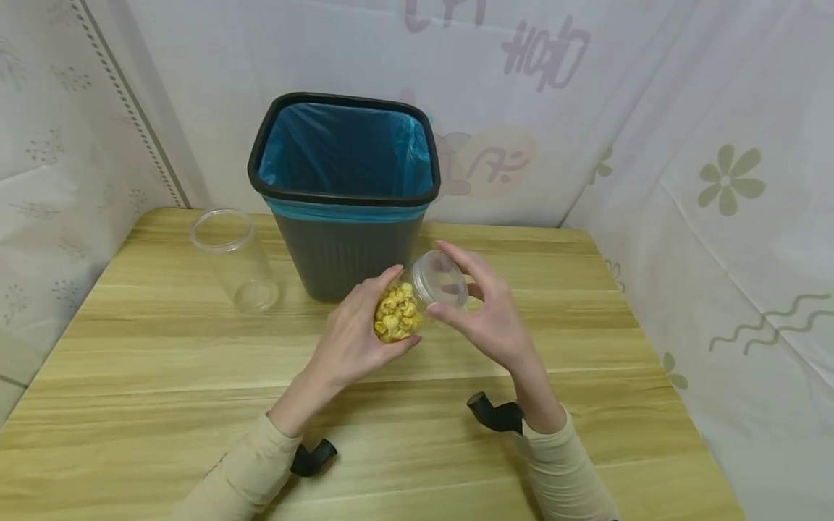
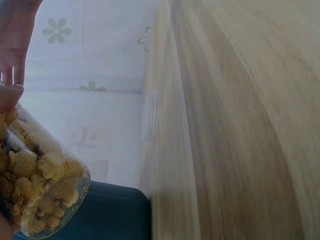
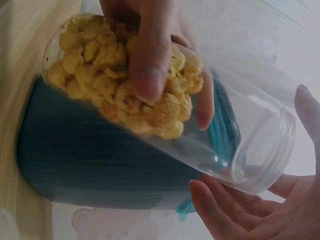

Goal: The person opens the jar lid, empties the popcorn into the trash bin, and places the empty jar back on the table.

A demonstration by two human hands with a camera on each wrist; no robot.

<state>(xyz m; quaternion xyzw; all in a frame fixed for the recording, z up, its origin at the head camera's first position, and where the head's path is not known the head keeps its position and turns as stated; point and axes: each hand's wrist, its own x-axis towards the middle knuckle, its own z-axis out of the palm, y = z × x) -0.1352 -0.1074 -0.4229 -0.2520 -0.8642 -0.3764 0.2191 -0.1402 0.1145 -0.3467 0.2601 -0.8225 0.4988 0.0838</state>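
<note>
My left hand (image 1: 355,325) grips a clear plastic jar (image 3: 225,130) round its body, with its fingers and thumb on opposite sides. Yellow popcorn (image 1: 396,315) lies in the bottom part of the jar, which is tilted with its wide ringed end up and to the right. My right hand (image 1: 491,311) spans that end, holding its rim between thumb and fingers. I cannot tell whether a lid covers it. The left wrist view shows the jar's round base and the popcorn (image 2: 30,175) through the wall.
Behind the hands stands a dark bin (image 1: 345,250) lined with a blue bag (image 1: 410,155). A clear empty jar (image 1: 244,264) is upright to its left on the wooden table (image 1: 163,362). White printed curtains (image 1: 625,145) enclose the back and sides.
</note>
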